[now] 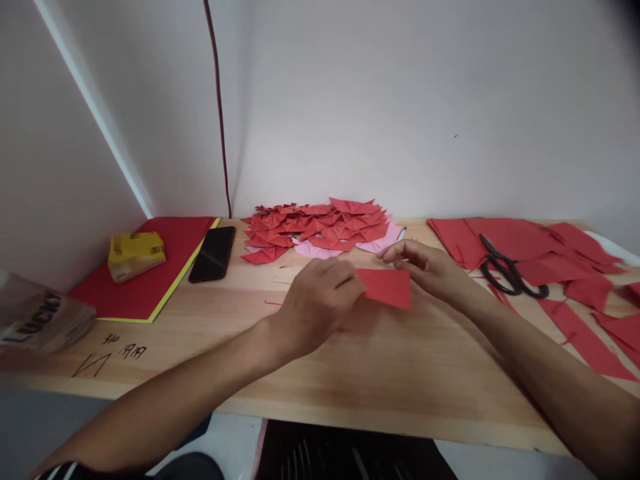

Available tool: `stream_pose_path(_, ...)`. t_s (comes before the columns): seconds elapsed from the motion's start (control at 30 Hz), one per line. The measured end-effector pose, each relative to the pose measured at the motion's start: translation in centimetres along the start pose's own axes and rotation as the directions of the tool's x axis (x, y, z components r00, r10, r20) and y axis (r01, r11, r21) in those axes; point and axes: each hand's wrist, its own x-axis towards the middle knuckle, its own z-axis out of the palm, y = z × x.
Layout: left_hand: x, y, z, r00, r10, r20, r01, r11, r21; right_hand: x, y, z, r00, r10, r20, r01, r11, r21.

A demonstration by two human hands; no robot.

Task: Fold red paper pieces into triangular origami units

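Note:
My left hand (323, 303) is closed on a small rectangular piece of red paper (389, 287), held just above the wooden table and sticking out to the right of the fingers. My right hand (419, 263) is open behind the paper's right end, its fingers loosely bent and pointing left. I cannot tell whether it touches the paper. Beyond both hands, against the wall, lies a heap of folded red paper pieces (320, 223), with a few pink folded pieces (316, 249) at its front.
Black-handled scissors (511, 272) rest on red paper sheets (480, 237) at right, near cut red strips (583, 333). To the left lie a phone (213, 254), a red sheet (183, 247) on yellow, a yellow packet (137, 255) and a "LUCKY" container (45, 317).

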Motion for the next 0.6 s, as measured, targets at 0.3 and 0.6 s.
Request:
stream_pose_path(0.3,-3.8,0.7,2.1,0.967,-0.033,0.251,0.008,0.995,0.102,-0.8,-1.6,0.6,0.971,0.043,0.235,-0.004,0.986,-0.164)
stream_pose_path(0.6,-3.2,-0.4,2.3,0.912,-0.284,0.296,0.327,0.939,-0.108,-1.1,-1.4,0.4,0.913,0.069,0.403,0.035,0.968,-0.247)
